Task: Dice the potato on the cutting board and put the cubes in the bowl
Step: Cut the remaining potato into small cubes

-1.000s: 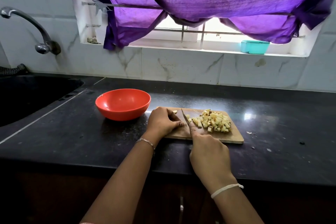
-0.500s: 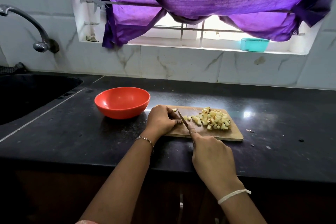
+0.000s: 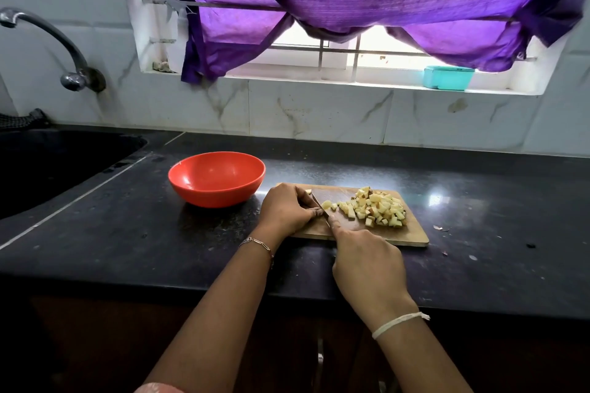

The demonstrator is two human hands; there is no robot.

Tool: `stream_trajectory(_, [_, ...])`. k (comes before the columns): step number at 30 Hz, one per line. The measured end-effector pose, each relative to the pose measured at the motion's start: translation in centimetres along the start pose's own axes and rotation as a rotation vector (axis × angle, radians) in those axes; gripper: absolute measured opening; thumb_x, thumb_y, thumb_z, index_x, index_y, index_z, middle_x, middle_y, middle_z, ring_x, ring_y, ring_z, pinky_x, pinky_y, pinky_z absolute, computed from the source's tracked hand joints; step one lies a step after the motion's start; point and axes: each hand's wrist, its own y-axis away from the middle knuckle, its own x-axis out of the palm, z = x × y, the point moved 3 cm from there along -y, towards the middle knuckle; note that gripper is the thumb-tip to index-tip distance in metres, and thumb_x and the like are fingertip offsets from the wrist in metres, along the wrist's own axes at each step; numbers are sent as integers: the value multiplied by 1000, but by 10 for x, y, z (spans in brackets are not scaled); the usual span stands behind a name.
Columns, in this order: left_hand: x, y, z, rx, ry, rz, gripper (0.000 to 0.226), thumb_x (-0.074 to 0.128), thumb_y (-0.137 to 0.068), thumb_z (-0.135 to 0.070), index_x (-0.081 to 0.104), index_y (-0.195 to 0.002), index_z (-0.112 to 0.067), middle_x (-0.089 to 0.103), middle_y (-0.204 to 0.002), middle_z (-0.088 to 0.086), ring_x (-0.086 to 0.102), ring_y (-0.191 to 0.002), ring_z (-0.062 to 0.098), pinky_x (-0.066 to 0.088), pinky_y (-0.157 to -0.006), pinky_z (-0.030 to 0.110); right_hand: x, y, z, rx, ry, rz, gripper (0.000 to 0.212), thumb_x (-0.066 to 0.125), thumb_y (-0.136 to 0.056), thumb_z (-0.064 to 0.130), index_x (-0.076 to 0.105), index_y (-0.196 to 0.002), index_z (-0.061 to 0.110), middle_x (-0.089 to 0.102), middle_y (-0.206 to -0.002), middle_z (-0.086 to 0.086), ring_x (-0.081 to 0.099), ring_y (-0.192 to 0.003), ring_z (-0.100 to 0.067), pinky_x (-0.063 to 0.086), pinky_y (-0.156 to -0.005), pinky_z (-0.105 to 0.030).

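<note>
Gripping the knife (image 3: 320,208) in your right hand (image 3: 367,262), blade down beside your left hand (image 3: 287,209), whose curled fingers seem to pin a hidden last potato piece on the cutting board (image 3: 412,234), you look to be finishing the dicing, so next shift the cubes (image 3: 376,207) heaped beyond into the empty red bowl (image 3: 217,179).

Left grip (image 3: 287,209) curled over left end of cutting board (image 3: 412,234); what it holds is hidden. Right grip (image 3: 367,262) holds knife (image 3: 320,206), forefinger along the spine, blade just beside the left fingertips. Potato cubes (image 3: 376,207) heaped on board's right half. Orange bowl (image 3: 217,195) stands on worktop (image 3: 127,233), just left of board.
</note>
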Motion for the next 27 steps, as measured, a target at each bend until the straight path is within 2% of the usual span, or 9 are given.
stream_trajectory(7, [6, -1, -2, -9, -33, -53, 11, 76, -77, -32, 77, -84, -23, 74, -90, -4, 64, -90, 13, 42, -71, 19, -7, 3, -8, 37, 11, 8, 58, 39, -98, 15, 24, -151, 32, 63, -116, 0, 61, -104, -21, 47, -75, -31])
stream_trajectory(11, [11, -5, -4, -9, -70, -46, 10, 75, -77, -37, 75, -80, -28, 73, -88, -10, 64, -92, 11, 48, -73, 23, -13, 6, -24, 99, 7, 34, 59, 41, -96, 18, 25, -149, 39, 63, -114, 0, 62, -103, -21, 45, -72, -30])
stream_trajectory(18, [24, -13, -22, 102, -104, -8, 9, 72, -80, -35, 73, -86, -28, 72, -91, -9, 64, -92, 11, 53, -82, 31, -13, 6, -33, 147, -40, 29, 60, 41, -96, 19, 25, -149, 41, 64, -112, -1, 62, -102, -21, 48, -74, -31])
stream_trajectory(22, [29, -20, -25, 131, -49, 35, 6, 74, -81, -28, 73, -86, -30, 73, -92, -10, 65, -91, 10, 54, -84, 32, -11, 5, -36, 174, -82, 39, 59, 42, -95, 21, 27, -148, 44, 64, -112, -1, 62, -103, -22, 49, -75, -32])
stream_trajectory(25, [24, -26, -19, 135, 22, 53, 13, 72, -83, -15, 72, -87, -28, 72, -84, -11, 65, -82, 4, 54, -84, 28, -12, 5, -40, 190, -150, 48, 54, 41, -96, 25, 30, -145, 47, 65, -113, -1, 61, -104, -22, 49, -77, -34])
stream_trajectory(27, [15, -32, -12, 119, 79, 7, 20, 69, -84, -5, 69, -86, -24, 70, -77, -11, 65, -76, 1, 54, -84, 26, -13, 5, -41, 202, -187, 46, 53, 42, -97, 27, 32, -144, 49, 65, -112, -1, 62, -102, -22, 50, -77, -36])
